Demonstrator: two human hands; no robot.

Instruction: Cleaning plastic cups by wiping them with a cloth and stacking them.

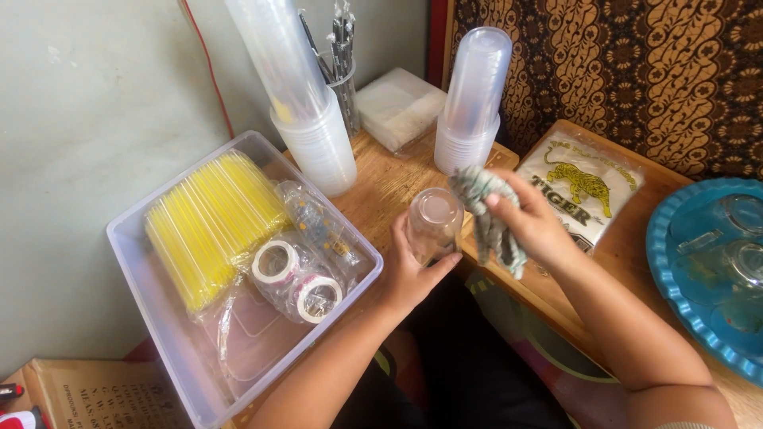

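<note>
My left hand (409, 274) grips a clear drinking glass (433, 222) from below, its mouth tilted toward the camera. My right hand (536, 226) holds a bunched grey-green striped cloth (485, 210) right beside the glass rim, touching or nearly touching it. Both hands are above the front edge of a wooden table (389, 187).
A clear plastic bin (151, 298) on the left holds yellow straws (211, 222) and tape rolls (298, 278). Two stacks of plastic cups (473, 103) stand at the back, with a napkin pack (397, 107). On the right lies a printed plastic bag (588, 187) and a blue tray (675, 262) with glasses.
</note>
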